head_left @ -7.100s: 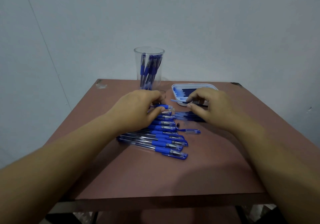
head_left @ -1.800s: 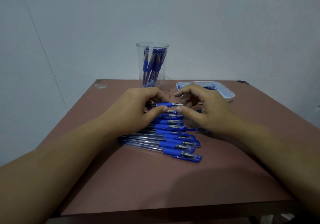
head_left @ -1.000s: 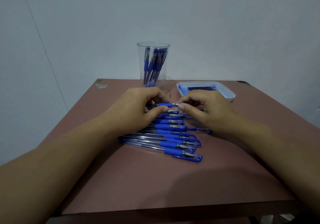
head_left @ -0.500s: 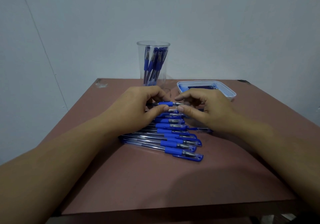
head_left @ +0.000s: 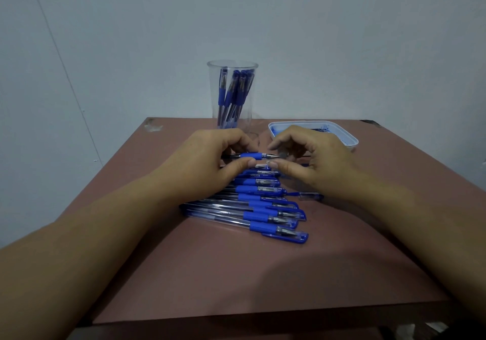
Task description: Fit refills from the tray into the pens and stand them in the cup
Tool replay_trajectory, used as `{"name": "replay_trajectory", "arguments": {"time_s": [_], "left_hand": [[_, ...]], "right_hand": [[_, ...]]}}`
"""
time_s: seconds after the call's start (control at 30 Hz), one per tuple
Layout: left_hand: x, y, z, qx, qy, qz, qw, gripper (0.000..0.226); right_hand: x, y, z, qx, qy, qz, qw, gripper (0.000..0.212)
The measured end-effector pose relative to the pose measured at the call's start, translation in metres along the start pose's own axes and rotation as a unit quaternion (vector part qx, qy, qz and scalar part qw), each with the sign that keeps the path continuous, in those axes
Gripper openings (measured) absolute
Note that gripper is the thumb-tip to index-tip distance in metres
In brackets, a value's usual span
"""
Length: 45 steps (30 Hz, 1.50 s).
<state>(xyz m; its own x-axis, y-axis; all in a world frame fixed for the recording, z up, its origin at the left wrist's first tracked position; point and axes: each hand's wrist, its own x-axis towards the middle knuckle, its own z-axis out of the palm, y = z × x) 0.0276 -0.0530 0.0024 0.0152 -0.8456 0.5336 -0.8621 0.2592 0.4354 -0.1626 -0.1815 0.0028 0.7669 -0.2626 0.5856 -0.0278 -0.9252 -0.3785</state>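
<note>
Pinching a clear-barrelled pen with a blue rubber grip (head_left: pixel 251 155) level above the tabletop, your left hand (head_left: pixel 207 161) has its fingers (head_left: pixel 244 163) curled round the blue grip. The thumb is beneath and the forefinger above, and the bare metal tip points to 3 o'clock. Your right hand (head_left: pixel 318 161) sits at 3 o'clock of that tip, with the thumb below and the forefinger arched over the point. I cannot tell whether they touch the tip or have hold of anything, because the gap between them is dim and blurred.

The held pen hangs over the far end of a row of matching capped pens (head_left: pixel 265 208). They lie side by side on the reddish-brown tabletop (head_left: pixel 236 274), running from under your hands towards 6 o'clock, with every cap at the 3 o'clock end. A loose clear-and-blue pen cap (head_left: pixel 310 196) lies just beside the row on its 3 o'clock side, near your right wrist.

At 12 o'clock from your left hand stands a tall clear plastic cup (head_left: pixel 249 103), upright. Several blue-gripped pens (head_left: pixel 236 90) stand in it, leaning together. At 1 o'clock, beyond your right hand, lies a shallow white rectangular tray (head_left: pixel 351 140), blue-stained inside. Your right hand hides most of its inside. A pale grey wall (head_left: pixel 342 37) rises behind the tabletop.
</note>
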Motion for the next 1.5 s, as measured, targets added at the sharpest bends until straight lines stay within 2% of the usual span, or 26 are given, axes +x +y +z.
{"name": "replay_trajectory", "arguments": {"time_s": [0.2, 0.3, 0.4, 0.53, 0.6, 0.73, 1.0, 1.1, 1.17, 1.27, 1.5], "left_hand": [[0.0, 0.0, 0.0, 0.005, -0.004, -0.002, 1.0, 0.012], [0.0, 0.0, 0.0, 0.004, 0.0, 0.001, 1.0, 0.011], [0.0, 0.0, 0.0, 0.002, -0.001, 0.0, 1.0, 0.012], [0.0, -0.003, 0.001, 0.011, -0.012, -0.005, 1.0, 0.012], [0.0, -0.002, 0.001, 0.008, -0.009, -0.004, 1.0, 0.012], [0.0, 0.0, 0.0, 0.0, -0.002, -0.001, 1.0, 0.011], [0.001, 0.001, 0.002, 0.02, 0.023, -0.007, 1.0, 0.01], [0.001, 0.002, 0.002, 0.019, 0.02, -0.009, 1.0, 0.01], [0.001, 0.002, 0.002, 0.015, 0.017, -0.011, 1.0, 0.01], [0.0, 0.0, 0.0, 0.015, 0.019, -0.022, 0.999, 0.012], [-0.001, -0.001, 0.001, 0.007, 0.014, -0.031, 0.999, 0.01]], "right_hand": [[0.0, 0.003, 0.001, -0.014, -0.021, 0.013, 1.0, 0.006], [-0.001, 0.001, 0.001, 0.02, -0.021, 0.018, 0.999, 0.017], [0.0, 0.0, 0.0, 0.008, -0.006, 0.001, 1.0, 0.024], [0.001, 0.004, 0.0, -0.002, -0.017, 0.007, 1.0, 0.004], [0.001, 0.004, 0.0, -0.002, -0.025, 0.011, 1.0, 0.006], [0.001, 0.0, 0.0, 0.002, -0.01, 0.001, 1.0, 0.028], [0.0, 0.0, 0.001, -0.011, 0.006, 0.01, 1.0, 0.012], [0.001, -0.002, 0.0, -0.008, 0.004, 0.015, 1.0, 0.02], [0.001, -0.001, -0.004, -0.007, -0.006, 0.029, 1.0, 0.018], [0.0, 0.002, -0.017, -0.03, -0.031, 0.051, 0.998, 0.03], [-0.01, 0.0, -0.034, -0.017, -0.117, 0.074, 0.99, 0.012]]}}
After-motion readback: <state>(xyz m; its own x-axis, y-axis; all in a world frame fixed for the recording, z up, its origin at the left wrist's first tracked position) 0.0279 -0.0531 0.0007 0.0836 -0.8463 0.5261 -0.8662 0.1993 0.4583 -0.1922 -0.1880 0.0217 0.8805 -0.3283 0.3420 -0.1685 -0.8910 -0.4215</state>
